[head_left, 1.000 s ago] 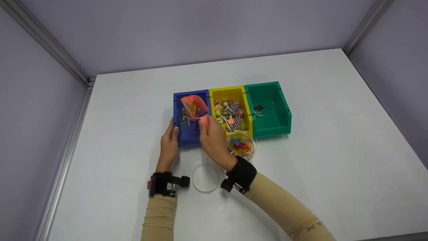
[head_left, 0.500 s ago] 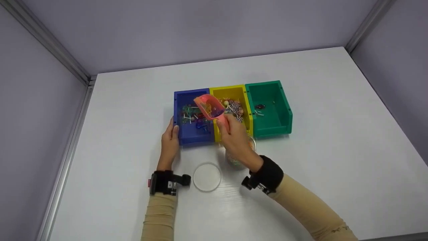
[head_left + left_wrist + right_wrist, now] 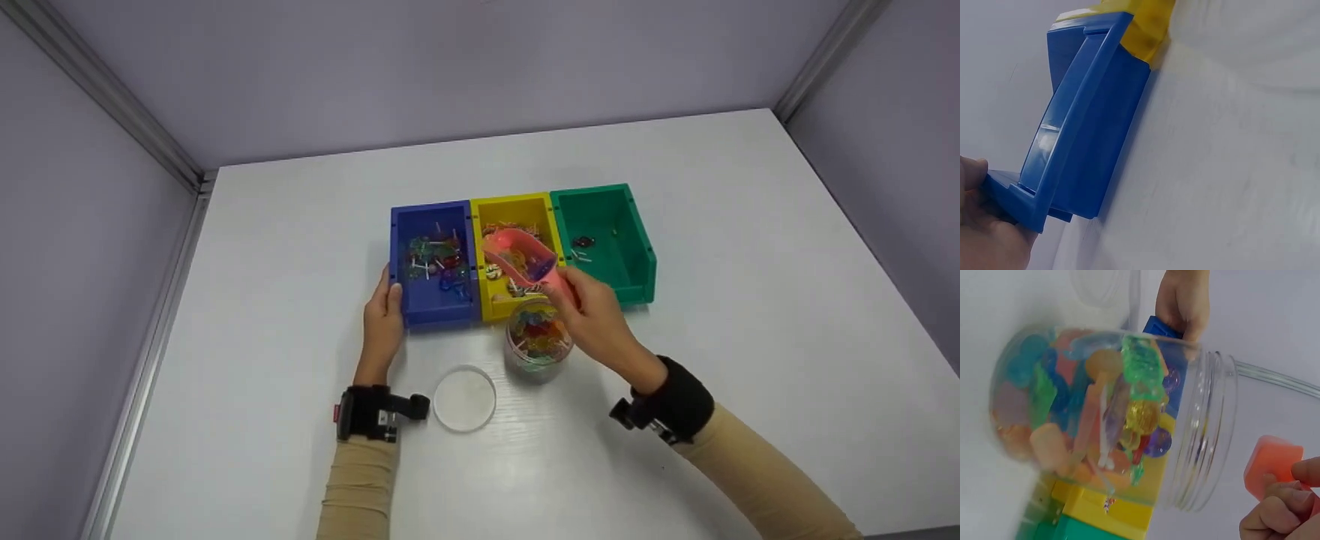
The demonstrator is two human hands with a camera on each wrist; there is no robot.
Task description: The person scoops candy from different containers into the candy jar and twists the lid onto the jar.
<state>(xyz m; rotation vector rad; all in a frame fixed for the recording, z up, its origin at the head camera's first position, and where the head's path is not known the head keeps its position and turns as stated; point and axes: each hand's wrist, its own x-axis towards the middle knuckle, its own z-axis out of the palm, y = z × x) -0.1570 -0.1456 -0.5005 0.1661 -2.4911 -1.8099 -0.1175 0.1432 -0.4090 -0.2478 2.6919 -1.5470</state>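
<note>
My right hand [image 3: 604,322] grips the handle of a pink scoop [image 3: 513,241] that carries a few translucent orange and purple candies. In the head view the scoop overlaps the yellow bin [image 3: 517,197], just behind a clear jar [image 3: 538,367]. Colourful translucent candies fill much of the jar [image 3: 1089,405], whose threaded mouth is uncovered in the right wrist view. With thumb over the rim, my left hand [image 3: 382,322] holds the left side wall of the blue bin [image 3: 439,311]. Coloured lollipops lie inside that bin; the yellow one holds striped lollipops, partly hidden by the scoop.
A green bin [image 3: 611,274] adjoins the yellow one on the right, with a dark red candy and a few white sticks inside. The round clear lid [image 3: 465,399] lies on the white table [image 3: 247,315] left of the jar. Pale panels enclose the table.
My right hand has carried the loaded scoop rightward from over the blue bin, across the yellow bin, to beside the jar. My left hand keeps its hold on the blue bin.
</note>
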